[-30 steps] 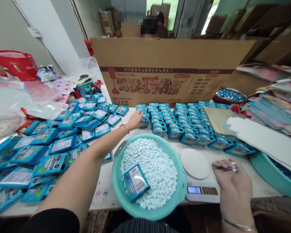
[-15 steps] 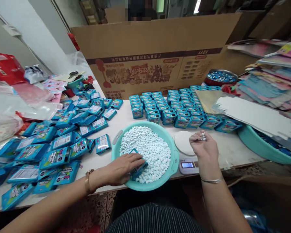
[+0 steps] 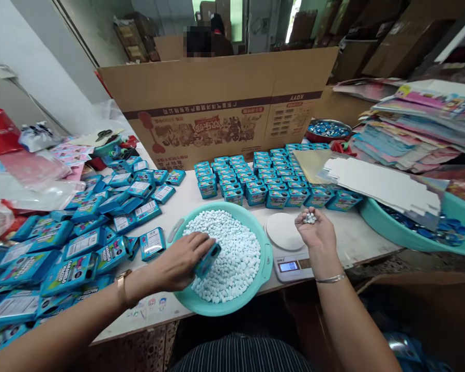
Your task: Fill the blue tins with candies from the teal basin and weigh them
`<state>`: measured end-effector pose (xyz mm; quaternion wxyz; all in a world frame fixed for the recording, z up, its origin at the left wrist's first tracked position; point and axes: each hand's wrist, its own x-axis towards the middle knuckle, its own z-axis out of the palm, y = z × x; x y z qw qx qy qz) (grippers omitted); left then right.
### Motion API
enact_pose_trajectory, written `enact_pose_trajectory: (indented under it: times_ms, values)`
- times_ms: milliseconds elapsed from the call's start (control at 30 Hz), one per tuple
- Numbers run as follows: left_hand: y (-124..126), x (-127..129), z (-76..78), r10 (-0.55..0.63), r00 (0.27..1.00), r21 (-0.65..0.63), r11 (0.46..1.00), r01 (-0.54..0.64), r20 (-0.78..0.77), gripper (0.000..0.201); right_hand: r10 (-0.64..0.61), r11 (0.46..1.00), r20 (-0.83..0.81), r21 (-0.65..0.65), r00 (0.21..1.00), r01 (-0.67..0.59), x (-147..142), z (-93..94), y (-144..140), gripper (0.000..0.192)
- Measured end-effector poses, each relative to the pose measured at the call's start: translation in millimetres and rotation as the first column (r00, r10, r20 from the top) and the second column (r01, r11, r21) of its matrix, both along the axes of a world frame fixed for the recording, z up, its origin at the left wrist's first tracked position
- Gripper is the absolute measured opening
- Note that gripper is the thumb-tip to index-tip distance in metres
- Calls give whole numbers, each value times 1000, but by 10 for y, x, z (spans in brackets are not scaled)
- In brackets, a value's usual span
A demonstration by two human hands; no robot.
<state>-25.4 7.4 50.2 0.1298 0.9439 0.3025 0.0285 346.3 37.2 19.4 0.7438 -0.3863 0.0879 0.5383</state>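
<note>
Left hand (image 3: 180, 261) grips a blue box (image 3: 206, 260) over the candy basin (image 3: 266, 258) near the desk's front edge, its long axis tilted up-right. Right hand (image 3: 314, 232) cups white candies (image 3: 309, 218) above the scale (image 3: 290, 264).

On the table stand one teal basin (image 3: 266, 261) of white tablets, one digital scale (image 3: 290, 266), one cardboard carton (image 3: 217, 98), and blue boxes (image 3: 256, 188), seemingly several dozen.
</note>
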Motion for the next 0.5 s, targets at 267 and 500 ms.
enact_pose_trajectory:
  times_ms: [267, 500]
  values:
    - [502, 447, 156, 516, 701, -640, 760, -110, 492, 76, -1, 999, -87, 36, 996, 4, 128, -68, 2, 25]
    - [1041, 1807, 26, 551, 614, -767, 624, 145, 565, 58, -54, 994, 24, 100, 998, 51, 453, -230, -3, 17]
